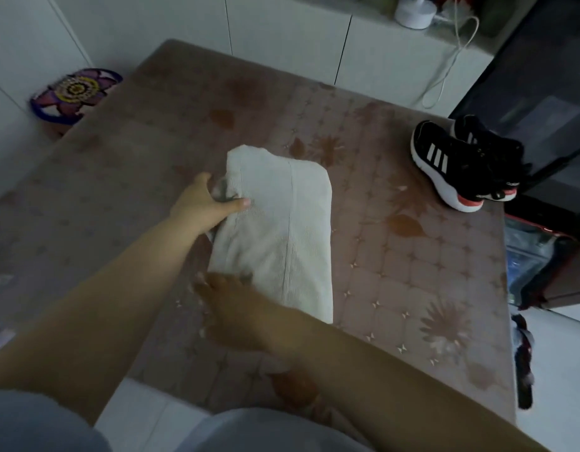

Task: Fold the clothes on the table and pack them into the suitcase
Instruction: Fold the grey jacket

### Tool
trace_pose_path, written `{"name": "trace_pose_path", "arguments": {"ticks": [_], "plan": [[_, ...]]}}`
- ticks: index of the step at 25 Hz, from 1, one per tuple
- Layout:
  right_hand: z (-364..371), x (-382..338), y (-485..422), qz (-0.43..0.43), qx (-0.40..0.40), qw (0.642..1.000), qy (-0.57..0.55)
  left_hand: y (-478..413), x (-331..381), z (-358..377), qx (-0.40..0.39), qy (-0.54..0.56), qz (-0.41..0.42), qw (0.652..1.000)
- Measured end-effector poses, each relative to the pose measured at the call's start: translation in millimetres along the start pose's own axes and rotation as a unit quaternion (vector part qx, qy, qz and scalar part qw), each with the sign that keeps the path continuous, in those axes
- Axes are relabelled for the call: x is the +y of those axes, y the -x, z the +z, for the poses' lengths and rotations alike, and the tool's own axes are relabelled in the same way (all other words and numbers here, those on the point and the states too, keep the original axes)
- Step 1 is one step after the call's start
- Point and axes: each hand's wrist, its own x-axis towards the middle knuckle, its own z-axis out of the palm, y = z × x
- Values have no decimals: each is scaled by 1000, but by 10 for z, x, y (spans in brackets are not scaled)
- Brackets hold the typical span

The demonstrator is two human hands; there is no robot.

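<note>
The folded white garment [278,230] lies a little left of the middle of the table [428,288], its long side running from the near edge toward the far edge. The left hand [202,203] grips its left edge partway along. The thumb [238,202] lies flat on top and the other fingers are curled out of sight under the fold. The right hand [231,309] is at the garment's near left corner, reaching across from the near edge. It is blurred, so I cannot tell whether its fingers pinch the cloth or only touch it.

To the right of the garment the patterned tabletop is bare out to the right edge. To the left it is bare as well, out to the left edge. A pair of black shoes [458,164] with white stripes sits at the right edge, toward the far corner, well apart from the garment.

Beyond the right edge and lower down, only a slice of the red-trimmed suitcase [530,256] shows; its contents are too dim to name. A dark cabinet [543,93] rises behind the shoes. A dark bundle [523,360] below the right edge is too blurred to name. Past the far left corner a patterned round cushion [75,93] is partly cut off by the table. A white fan base [415,14] and its cord [451,60] sit on the counter beyond the far edge.
</note>
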Motion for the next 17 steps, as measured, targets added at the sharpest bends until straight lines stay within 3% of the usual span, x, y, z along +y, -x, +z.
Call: {"name": "trace_pose_path", "arguments": {"ticks": [1, 3, 5, 6, 8, 10, 14, 15, 17], "plan": [[21, 82, 51, -14, 47, 999, 6, -44, -40, 61, 18, -21, 7, 1000], [12, 318, 125, 1, 218, 976, 21, -104, -73, 186, 37, -50, 24, 998], [-132, 556, 219, 81, 374, 924, 15, -124, -41, 230, 36, -21, 34, 999], [-220, 636, 265, 130, 382, 915, -4, -134, -9, 187, 21, 35, 25, 999], [-331, 756, 289, 201, 305, 930, -32, -222, -5, 61, 18, 133, 7, 991], [-349, 834, 184, 224, 252, 941, -12, -325, -80, 39, 20, 145, -1, 989], [-221, 997, -79, 264, 116, 957, 9, -352, -309, 192, 36, -39, -41, 998], [-199, 1036, -117, 275, 96, 956, 15, -345, -256, 159, 60, -120, 10, 991], [-194, 1078, -167, 288, 77, 954, 29, -356, -28, 90, 65, -269, 207, 938]]}}
